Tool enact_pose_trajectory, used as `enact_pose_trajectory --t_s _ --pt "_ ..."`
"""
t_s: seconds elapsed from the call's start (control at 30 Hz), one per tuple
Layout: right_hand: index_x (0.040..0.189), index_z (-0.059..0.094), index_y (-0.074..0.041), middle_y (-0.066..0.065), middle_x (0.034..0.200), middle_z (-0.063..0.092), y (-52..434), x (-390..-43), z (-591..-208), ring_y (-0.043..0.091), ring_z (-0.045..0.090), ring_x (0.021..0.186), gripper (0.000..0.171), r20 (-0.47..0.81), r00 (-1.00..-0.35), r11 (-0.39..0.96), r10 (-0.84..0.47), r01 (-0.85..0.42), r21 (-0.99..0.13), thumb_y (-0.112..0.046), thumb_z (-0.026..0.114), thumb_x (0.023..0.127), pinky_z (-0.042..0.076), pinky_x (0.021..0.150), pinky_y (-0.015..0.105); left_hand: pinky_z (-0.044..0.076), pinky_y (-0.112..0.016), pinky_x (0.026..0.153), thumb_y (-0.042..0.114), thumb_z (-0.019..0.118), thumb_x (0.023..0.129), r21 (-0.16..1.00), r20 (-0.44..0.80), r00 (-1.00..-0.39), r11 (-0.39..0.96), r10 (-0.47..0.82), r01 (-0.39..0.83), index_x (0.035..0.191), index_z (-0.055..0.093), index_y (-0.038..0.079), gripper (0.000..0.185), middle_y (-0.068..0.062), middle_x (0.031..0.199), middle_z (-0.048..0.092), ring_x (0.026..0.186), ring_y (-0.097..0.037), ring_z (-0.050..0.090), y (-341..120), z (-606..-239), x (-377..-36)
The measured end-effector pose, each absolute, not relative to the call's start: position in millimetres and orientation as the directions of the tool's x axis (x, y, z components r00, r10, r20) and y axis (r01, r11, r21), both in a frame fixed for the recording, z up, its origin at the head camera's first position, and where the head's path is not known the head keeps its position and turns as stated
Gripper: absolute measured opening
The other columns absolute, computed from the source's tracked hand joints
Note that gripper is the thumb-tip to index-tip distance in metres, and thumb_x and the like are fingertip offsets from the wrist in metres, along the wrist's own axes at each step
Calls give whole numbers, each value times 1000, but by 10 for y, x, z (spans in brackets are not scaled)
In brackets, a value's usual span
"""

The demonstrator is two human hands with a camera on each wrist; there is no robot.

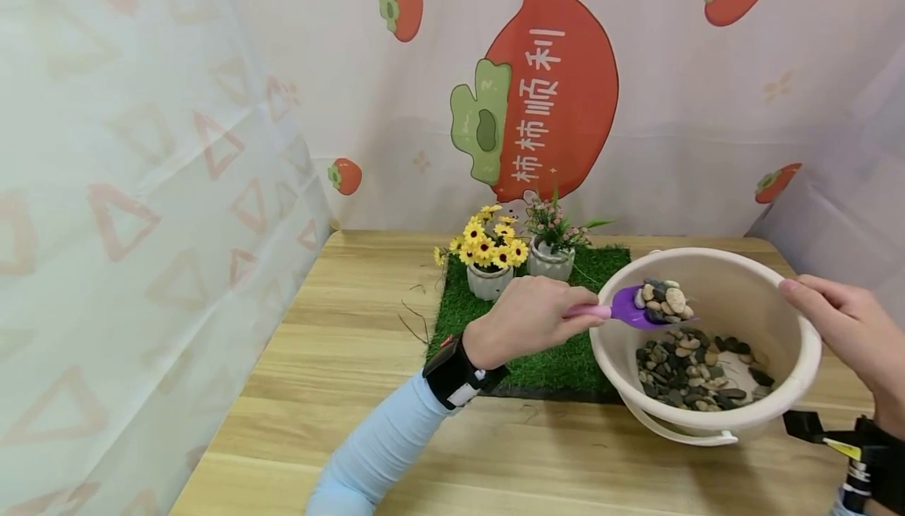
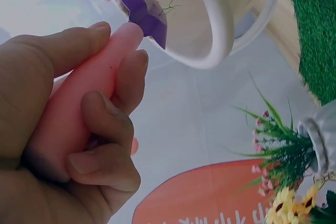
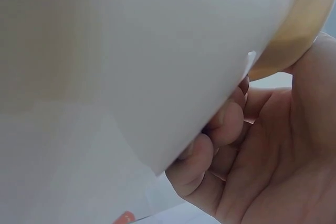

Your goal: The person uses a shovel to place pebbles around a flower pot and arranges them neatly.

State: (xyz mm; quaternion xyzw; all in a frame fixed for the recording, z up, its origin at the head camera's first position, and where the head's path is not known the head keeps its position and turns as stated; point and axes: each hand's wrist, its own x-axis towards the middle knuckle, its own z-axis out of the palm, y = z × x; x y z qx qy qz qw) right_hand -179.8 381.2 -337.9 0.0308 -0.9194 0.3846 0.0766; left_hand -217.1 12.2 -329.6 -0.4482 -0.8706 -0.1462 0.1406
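My left hand point(image 1: 529, 318) grips the pink handle point(image 2: 84, 98) of a small shovel with a purple blade point(image 1: 632, 309). Several pebbles point(image 1: 666, 300) in black, grey and tan are heaped on the blade, which is over the left part of a cream bucket point(image 1: 613, 359). More pebbles point(image 1: 682, 375) cover much of the bucket's floor. The bucket leans towards me. On its right side my right hand point(image 1: 848, 320) holds the rim, thumb on top; in the right wrist view, curled fingers point(image 3: 195, 163) press against the outer wall.
Behind my left hand, a pot of yellow flowers point(image 1: 489, 280) and a pot of pink flowers point(image 1: 550, 261) stand on a green turf mat point(image 1: 558, 375). The bucket's handle point(image 1: 679, 433) hangs down at its front. A wooden table point(image 1: 311, 375) lies beneath, with printed cloth point(image 1: 396, 107) behind.
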Motion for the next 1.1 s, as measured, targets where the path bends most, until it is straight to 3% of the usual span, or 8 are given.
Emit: enact_pose_trajectory --t_s 0.2,0.5,0.87,1.1 --pt "100 64 -17 -15 71 64 3812 -1790 -3372 5 59 62 25 149 -989 707 5 -102 -699 -30 44 105 42 56 21 40 -14 54 42 58 98 94 413 -566 585 714 806 106 73 24 25 13 80 70 66 2 61 -50 -3310 -2159" --pt "93 63 -10 -9 68 63 3784 -1762 -3344 8 56 61 32 113 -993 705 17 -68 -706 -32 43 106 38 56 23 40 -18 54 40 62 96 64 456 -581 626 674 777 99 72 24 19 12 74 67 64 -2 60 -339 -3314 -2100" --pt "92 62 -10 -7 67 63 3786 -1758 -3355 10 56 58 35 107 -994 714 18 -62 -698 -34 41 106 38 55 24 45 -19 61 34 66 94 84 490 -585 633 646 770 100 72 21 15 11 82 69 69 -3 63 -663 -3406 -2060" --pt "90 61 -10 -4 66 61 3785 -1763 -3365 13 56 57 35 109 -994 705 16 -66 -706 -34 41 106 38 54 26 51 -23 63 32 68 93 134 460 -640 665 615 735 104 73 18 18 5 88 75 74 -9 70 -876 -3484 -2046"
